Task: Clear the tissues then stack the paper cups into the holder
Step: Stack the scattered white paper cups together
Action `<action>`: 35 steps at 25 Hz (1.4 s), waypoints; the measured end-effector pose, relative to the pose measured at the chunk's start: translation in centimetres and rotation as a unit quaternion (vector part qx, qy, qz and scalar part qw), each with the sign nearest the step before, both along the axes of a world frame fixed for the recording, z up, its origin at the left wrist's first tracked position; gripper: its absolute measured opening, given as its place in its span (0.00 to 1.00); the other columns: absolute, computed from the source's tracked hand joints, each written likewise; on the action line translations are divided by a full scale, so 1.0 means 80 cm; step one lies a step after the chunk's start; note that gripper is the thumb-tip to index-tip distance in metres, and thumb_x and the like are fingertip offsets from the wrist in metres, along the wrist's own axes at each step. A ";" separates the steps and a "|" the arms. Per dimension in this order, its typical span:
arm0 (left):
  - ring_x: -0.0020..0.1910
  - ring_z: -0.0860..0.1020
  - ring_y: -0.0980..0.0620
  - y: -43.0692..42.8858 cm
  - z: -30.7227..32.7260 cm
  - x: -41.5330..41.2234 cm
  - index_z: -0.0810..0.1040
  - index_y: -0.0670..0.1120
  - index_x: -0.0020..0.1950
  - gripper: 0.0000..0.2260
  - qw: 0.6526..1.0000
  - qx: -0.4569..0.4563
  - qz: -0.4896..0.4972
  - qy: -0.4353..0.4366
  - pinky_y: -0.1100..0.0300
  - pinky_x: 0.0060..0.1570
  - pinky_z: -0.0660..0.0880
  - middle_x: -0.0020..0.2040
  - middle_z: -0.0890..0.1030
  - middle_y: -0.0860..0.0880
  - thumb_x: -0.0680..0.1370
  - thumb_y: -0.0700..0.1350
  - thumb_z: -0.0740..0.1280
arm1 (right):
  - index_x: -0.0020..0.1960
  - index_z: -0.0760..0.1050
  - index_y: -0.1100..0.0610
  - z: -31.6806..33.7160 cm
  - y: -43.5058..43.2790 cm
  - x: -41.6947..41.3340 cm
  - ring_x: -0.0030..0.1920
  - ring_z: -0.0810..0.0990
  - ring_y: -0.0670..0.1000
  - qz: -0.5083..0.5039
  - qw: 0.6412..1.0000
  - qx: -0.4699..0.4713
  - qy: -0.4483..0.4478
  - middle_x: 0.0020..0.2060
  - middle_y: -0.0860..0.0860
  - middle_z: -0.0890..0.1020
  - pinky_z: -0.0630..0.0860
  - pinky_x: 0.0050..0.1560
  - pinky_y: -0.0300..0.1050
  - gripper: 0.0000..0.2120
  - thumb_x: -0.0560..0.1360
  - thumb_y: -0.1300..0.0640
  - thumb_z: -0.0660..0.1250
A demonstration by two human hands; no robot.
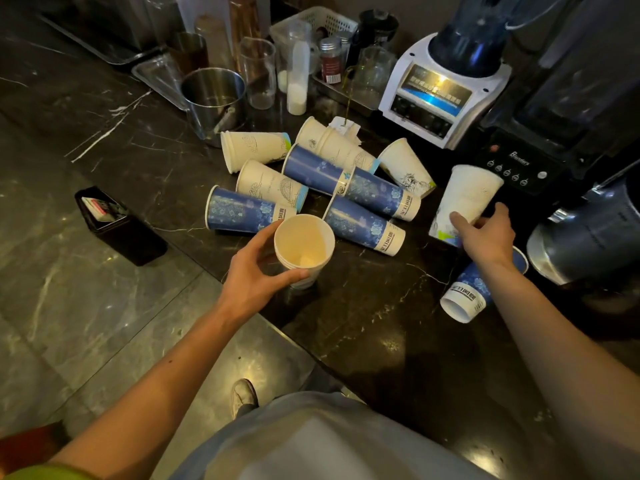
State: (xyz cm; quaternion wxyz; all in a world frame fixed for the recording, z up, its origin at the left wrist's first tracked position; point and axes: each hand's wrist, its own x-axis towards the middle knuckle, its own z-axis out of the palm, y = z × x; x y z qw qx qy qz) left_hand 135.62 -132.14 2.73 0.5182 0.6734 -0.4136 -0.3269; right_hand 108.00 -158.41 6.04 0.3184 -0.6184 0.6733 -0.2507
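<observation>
Nested cups [304,247] in grip of left hand [256,275], white cup [467,195] seemingly in right hand [485,233]

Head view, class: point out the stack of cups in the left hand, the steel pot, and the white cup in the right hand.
stack of cups [304,241]: head view, top cup's inner wall.
steel pot [207,122]: head view, outer wall.
white cup [471,195]: head view, side wall.

The left hand [258,271] holds an upright cup stack [304,241], the right hand [485,233] grips a white cup [471,194] beside toppled cups [377,195].
</observation>
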 end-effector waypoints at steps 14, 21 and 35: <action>0.68 0.75 0.55 -0.006 0.010 0.011 0.68 0.51 0.75 0.44 0.999 0.003 -0.054 -0.002 0.47 0.67 0.73 0.70 0.76 0.54 0.63 0.59 0.79 | 0.77 0.57 0.53 0.062 0.175 0.128 0.65 0.72 0.40 0.376 0.902 0.022 -0.212 0.67 0.49 0.69 0.76 0.60 0.38 0.38 0.73 0.64 0.73; 0.67 0.76 0.55 -0.005 0.011 0.010 0.67 0.50 0.75 0.43 0.998 0.001 -0.063 -0.003 0.46 0.67 0.74 0.69 0.77 0.54 0.64 0.58 0.79 | 0.73 0.55 0.38 0.039 0.176 0.132 0.65 0.73 0.39 0.392 0.902 -0.015 -0.182 0.61 0.42 0.69 0.73 0.63 0.36 0.39 0.74 0.62 0.72; 0.67 0.75 0.61 -0.013 0.007 0.020 0.70 0.59 0.72 0.39 0.999 -0.012 -0.052 -0.005 0.59 0.65 0.73 0.65 0.77 0.64 0.63 0.63 0.78 | 0.76 0.62 0.55 0.031 0.160 0.124 0.74 0.64 0.49 0.439 0.890 -0.011 -0.125 0.72 0.52 0.67 0.62 0.75 0.49 0.30 0.76 0.68 0.67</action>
